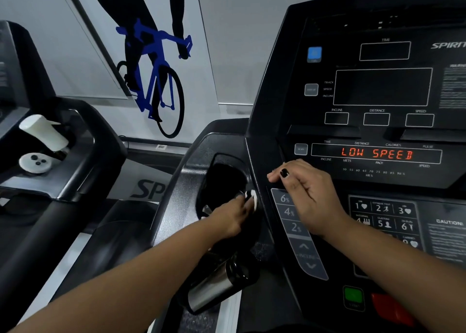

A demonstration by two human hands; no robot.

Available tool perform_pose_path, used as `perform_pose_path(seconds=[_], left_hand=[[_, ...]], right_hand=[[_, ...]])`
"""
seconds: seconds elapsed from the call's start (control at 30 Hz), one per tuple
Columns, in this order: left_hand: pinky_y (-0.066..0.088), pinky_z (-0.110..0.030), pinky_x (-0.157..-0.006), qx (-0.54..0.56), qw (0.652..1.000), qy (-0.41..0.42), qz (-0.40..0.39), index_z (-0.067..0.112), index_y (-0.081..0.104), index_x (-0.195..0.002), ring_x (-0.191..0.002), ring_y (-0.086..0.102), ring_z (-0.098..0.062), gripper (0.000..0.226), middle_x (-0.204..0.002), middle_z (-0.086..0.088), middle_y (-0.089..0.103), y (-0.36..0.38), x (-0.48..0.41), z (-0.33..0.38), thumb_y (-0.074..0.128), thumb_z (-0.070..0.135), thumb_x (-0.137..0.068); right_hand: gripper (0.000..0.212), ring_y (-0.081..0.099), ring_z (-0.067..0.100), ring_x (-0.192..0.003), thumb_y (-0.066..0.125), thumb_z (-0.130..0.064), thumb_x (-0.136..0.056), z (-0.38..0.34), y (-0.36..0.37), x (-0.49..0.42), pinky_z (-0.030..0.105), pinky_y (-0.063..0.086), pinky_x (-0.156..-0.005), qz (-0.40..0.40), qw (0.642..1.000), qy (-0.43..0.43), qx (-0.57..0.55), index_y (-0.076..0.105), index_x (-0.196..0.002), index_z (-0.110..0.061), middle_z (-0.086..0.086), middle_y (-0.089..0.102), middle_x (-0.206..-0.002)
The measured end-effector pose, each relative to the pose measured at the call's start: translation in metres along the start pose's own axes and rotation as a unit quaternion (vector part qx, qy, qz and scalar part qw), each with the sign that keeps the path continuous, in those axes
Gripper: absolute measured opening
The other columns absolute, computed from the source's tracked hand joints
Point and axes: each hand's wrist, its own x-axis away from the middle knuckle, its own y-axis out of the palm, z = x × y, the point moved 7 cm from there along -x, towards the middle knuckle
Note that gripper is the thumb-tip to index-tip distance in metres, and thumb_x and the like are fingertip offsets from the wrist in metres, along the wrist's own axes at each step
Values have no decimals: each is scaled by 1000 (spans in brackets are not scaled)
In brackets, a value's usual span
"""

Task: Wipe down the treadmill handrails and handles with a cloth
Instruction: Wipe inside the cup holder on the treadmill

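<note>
My left hand (233, 213) reaches into the dark cup holder (222, 179) on the left of the treadmill console (378, 136) and pinches a small white cloth (253, 198) at the holder's right rim. My right hand (306, 196) hovers above the incline keys (290, 211), fingers loosely curled and holding nothing. A metal pulse handle (214, 286) with a black end juts out below the console, under my left forearm. The left handrail (169, 189) curves up beside the cup holder.
The console display reads LOW SPEED (377, 153). A green button (353, 296) and a red button (388, 305) sit at the bottom. A neighbouring treadmill (83, 141) on the left holds a white bottle (45, 131) and a white lid (35, 162). A cyclist poster (151, 63) hangs on the wall.
</note>
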Motion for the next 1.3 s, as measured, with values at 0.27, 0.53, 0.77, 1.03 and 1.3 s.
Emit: perform_pose_path(seconds=[0.27,0.53,0.77,1.03,1.3], left_hand=[[38,-44,-111,323,941,-96,-19,3,44,-143,-130,47,-36,63,-140,-18,50,-1,-23,7,38,49,-100],[37,-37,-97,-263,956,98,81,15,46,-126,-115,55,-29,61,-122,-10,61,-1,29,-8,20,61,-97],[22,-39,-112,-300,915,265,50,8,26,-152,-127,50,-27,72,-135,-7,54,-5,73,-35,10,57,-102],[11,-33,-120,-276,953,114,-43,23,-28,-145,-149,17,-22,86,-165,-4,8,10,35,-9,24,67,-91],[23,-39,-118,-195,977,46,-76,19,-24,-150,-149,16,-28,103,-165,-5,-2,14,17,-1,62,30,-94]], right_hand=[[42,64,14,-95,40,-36,-98,-1,-1,1,37,51,-82,5,1000,2,20,71,-89,-9,-1,70,-90],[42,62,13,-100,39,-38,-98,-1,-3,2,33,49,-86,11,999,14,29,70,-95,-9,-4,69,-96],[39,61,11,-102,39,-35,-97,2,-2,3,28,49,-87,0,1000,19,20,70,-96,-11,-5,69,-97],[38,62,12,-101,40,-33,-98,0,0,1,30,50,-87,2,1000,14,19,70,-95,-10,-3,69,-96],[39,62,12,-101,40,-32,-97,1,-2,2,33,50,-87,9,1000,15,23,70,-94,-9,-3,69,-96]])
